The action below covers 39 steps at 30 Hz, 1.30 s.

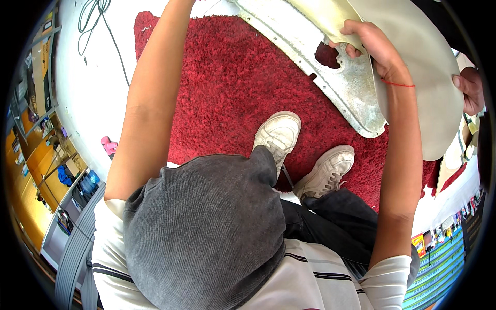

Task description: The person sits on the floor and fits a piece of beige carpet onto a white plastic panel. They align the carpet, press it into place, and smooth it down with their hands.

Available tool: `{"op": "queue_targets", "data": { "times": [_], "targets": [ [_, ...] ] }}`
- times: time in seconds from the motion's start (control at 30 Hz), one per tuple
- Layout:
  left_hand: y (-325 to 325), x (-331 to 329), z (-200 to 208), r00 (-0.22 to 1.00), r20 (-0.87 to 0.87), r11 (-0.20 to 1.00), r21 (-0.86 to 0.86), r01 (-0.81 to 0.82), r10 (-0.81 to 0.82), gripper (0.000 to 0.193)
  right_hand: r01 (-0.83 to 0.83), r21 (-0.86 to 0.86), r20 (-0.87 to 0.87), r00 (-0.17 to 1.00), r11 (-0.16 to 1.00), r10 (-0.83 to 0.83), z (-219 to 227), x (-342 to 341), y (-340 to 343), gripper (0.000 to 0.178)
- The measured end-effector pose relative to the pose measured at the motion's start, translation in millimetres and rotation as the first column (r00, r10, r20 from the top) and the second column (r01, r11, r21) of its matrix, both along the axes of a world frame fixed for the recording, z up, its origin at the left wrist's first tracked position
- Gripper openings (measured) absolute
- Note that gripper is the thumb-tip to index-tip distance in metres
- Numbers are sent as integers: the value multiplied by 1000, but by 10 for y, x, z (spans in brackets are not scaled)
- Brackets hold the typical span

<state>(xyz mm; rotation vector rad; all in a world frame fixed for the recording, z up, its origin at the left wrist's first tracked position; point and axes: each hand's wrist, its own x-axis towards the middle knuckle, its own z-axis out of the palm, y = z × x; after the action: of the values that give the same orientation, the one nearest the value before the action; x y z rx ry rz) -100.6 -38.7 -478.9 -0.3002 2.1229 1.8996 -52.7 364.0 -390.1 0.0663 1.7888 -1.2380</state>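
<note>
My right hand (376,44), with a red string at its wrist, is closed on the edge of a beige sheet (421,67). The edge curls over beside the fingers and shows a pale yellow face (323,18). Under the fingertips lies a worn, whitish metal panel (284,39) with a jagged hole and small holes along its rim. My left forearm (155,88) reaches up past the top edge, where the hand is cut off. At the right, another person's hand (469,90) grips the beige sheet's outer edge.
A red shaggy rug (217,77) lies beneath the panel and my white shoes (279,132). A dark cable (111,31) loops over the white floor at upper left. Shelves with boxes (44,67) line the left, and a pink object (109,145) sits near my left arm.
</note>
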Motion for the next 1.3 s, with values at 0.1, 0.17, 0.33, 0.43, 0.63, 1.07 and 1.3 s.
{"op": "queue_targets", "data": {
  "times": [0.1,0.17,0.33,0.43,0.63,1.07,1.3],
  "targets": [
    [37,5,15,1000,-4,1000,3,-3,3,29,-22,3,-19,1000,1000,22,-16,-2,12,30],
    [70,8,42,1000,-3,1000,-17,-5,5,30,-13,13,-14,1000,1000,13,-18,-7,18,29],
    [126,10,51,1000,-15,1000,-1,-20,20,30,-5,2,1,1000,1000,5,-33,-22,65,29],
    [51,2,2,1000,-18,1000,-3,1,-1,30,-31,-6,7,1000,1000,31,-10,-22,31,29],
    [79,4,-9,1000,-18,1000,19,19,-19,29,8,7,18,1000,1000,-9,6,-18,17,30],
    [56,16,-34,998,-56,996,-82,33,-38,24,-17,9,-25,1000,1000,17,9,5,-14,28],
    [120,49,-7,998,-60,995,-97,24,-30,25,-45,17,-17,999,999,45,10,5,5,31]
  ]
}}
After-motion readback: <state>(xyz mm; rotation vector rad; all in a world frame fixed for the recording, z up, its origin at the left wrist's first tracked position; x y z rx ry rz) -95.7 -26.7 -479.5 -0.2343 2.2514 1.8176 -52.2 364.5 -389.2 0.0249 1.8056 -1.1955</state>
